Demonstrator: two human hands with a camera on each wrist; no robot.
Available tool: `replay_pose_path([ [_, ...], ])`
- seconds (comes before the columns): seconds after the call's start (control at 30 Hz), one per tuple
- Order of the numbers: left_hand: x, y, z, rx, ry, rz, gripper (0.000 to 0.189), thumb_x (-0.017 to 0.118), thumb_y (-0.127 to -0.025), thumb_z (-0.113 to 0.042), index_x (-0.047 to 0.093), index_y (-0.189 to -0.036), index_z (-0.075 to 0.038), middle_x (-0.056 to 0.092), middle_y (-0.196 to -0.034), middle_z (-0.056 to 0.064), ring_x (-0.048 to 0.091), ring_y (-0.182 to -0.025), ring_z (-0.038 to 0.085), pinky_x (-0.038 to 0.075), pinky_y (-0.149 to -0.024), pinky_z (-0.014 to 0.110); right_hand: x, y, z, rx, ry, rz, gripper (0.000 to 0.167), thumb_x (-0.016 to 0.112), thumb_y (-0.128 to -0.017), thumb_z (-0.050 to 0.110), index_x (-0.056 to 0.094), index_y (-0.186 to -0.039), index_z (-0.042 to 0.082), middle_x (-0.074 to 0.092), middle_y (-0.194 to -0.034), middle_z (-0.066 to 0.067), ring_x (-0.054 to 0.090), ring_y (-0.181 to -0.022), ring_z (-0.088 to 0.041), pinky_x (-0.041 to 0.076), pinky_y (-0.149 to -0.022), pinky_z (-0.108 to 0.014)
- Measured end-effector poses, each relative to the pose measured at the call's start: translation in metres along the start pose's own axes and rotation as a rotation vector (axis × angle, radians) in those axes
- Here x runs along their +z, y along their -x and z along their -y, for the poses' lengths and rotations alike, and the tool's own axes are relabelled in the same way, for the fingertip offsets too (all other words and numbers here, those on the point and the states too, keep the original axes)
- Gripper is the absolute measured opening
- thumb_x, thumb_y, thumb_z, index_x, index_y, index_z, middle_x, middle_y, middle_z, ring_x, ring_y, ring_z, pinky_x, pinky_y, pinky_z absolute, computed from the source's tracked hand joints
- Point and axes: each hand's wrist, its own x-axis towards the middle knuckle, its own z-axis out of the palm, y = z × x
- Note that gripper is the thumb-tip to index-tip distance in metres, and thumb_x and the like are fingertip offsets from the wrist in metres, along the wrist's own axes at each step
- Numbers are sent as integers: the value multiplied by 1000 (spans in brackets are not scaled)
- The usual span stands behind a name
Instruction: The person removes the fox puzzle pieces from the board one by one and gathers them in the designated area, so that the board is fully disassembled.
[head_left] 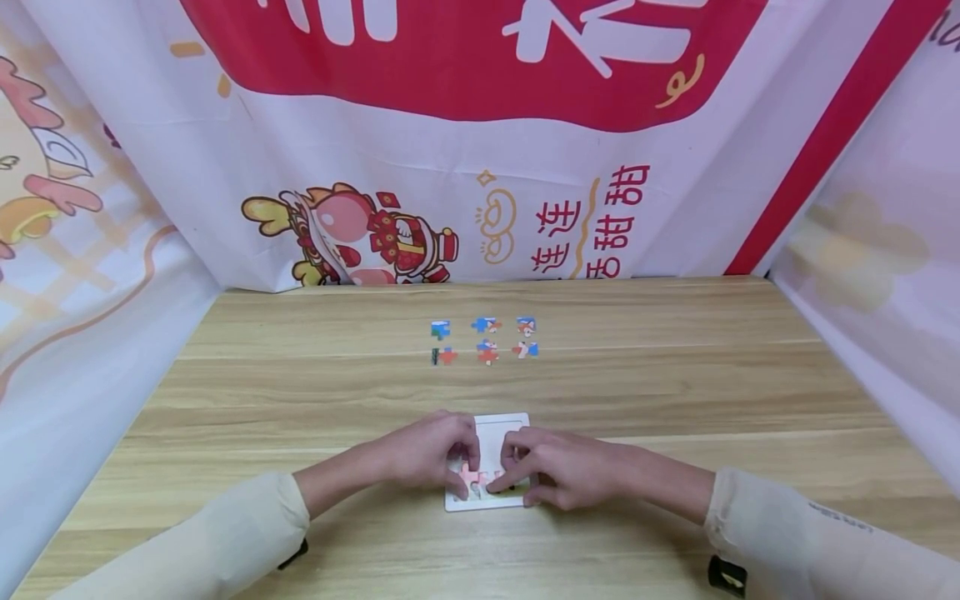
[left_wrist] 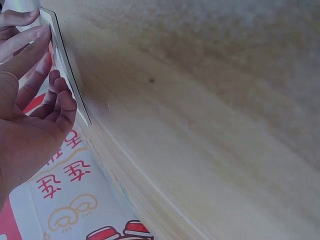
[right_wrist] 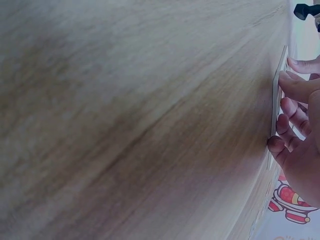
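Note:
A white puzzle tray (head_left: 502,417) lies near the front middle of the table, with pink-and-white jigsaw pieces (head_left: 470,477) along its near side. My left hand (head_left: 435,450) arches over the tray's left side. Its thumb and forefinger rest about the pieces there; whether they pinch one is hard to see. From the right, my right hand (head_left: 566,467) reaches over the tray, one finger stretched onto the pieces and the others bent. That hand covers the tray's near right part. Both wrist views show fingers against the tray's thin edge (left_wrist: 70,65).
Toward the back of the wooden table (head_left: 337,375), several loose jigsaw pieces lie in two rows, among them a blue-and-green piece (head_left: 440,330) and a red-and-white piece (head_left: 487,353). Printed cloth (head_left: 420,150) hangs behind the table and along both sides.

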Motion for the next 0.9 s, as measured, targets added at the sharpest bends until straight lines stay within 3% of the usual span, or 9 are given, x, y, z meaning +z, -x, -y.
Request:
replay_pose_path([
  [0.13,-2,1,1,-5,19,22,20,91,-80,-11,72,-85,-14,57,-82,-4,51,-78,9,46,-70,21,0,0,0,4,-1,3,38,74,-97,14,72,-132,28,52,-110,10,47,-95,-2,45,-81,-13],
  [0.37,-4,1,7,64,55,38,15,85,-82,-3,73,-88,-10,58,-81,-5,53,-75,7,47,-68,21,-1,0,-1,-24,18,-9,39,74,-96,15,72,-133,27,53,-110,9,47,-96,-2,44,-83,-14],
  [0.57,-6,1,9,64,77,48,13,85,-84,-5,73,-88,-9,59,-82,-5,53,-75,7,48,-68,21,1,0,-3,-41,29,-18,38,74,-96,16,73,-132,27,54,-111,8,47,-95,-2,44,-83,-12],
  [0.9,-7,-1,11,141,87,70,11,80,-86,0,72,-89,-7,61,-78,-9,53,-73,2,49,-68,20,1,1,-3,-34,16,-17,38,74,-97,15,72,-132,28,53,-110,8,47,-95,-1,44,-82,-12],
])
